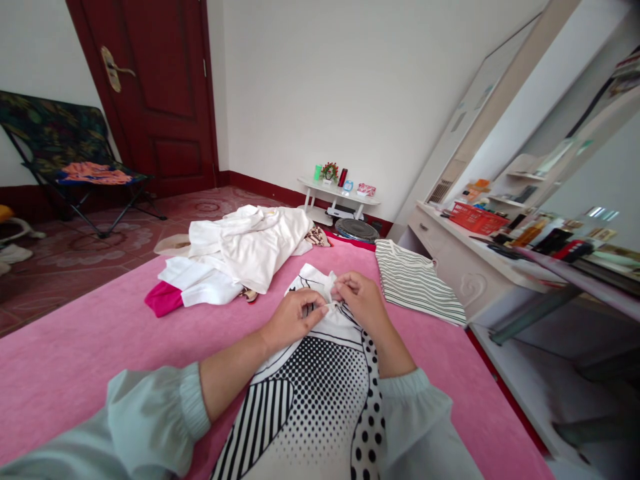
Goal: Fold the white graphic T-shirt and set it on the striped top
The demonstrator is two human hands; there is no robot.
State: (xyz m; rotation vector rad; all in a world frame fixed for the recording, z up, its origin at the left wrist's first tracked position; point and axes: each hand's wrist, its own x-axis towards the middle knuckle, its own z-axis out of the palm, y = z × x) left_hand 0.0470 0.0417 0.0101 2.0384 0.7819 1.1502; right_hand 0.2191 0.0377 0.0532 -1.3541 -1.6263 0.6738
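Note:
A black-and-white garment (325, 380) with dots and stripes lies in front of me, running down past the lower edge of the view. At its white, gathered far end, my left hand (300, 315) pinches the fabric between thumb and fingers. Just to the right, my right hand (357, 293) has its fingertips closed on the same white edge, close to the left fingertips. Whatever small detail lies between the fingertips is too small to make out. Both forearms rest over the garment's sides in pale green sleeves.
The garment lies on a pink bed cover (100, 360). White clothes (250, 243) are heaped at the far left, and a striped shirt (417, 280) lies at the far right. Beyond are a low white table (340, 191), a dressing table (480, 260) and a folding chair (65, 153).

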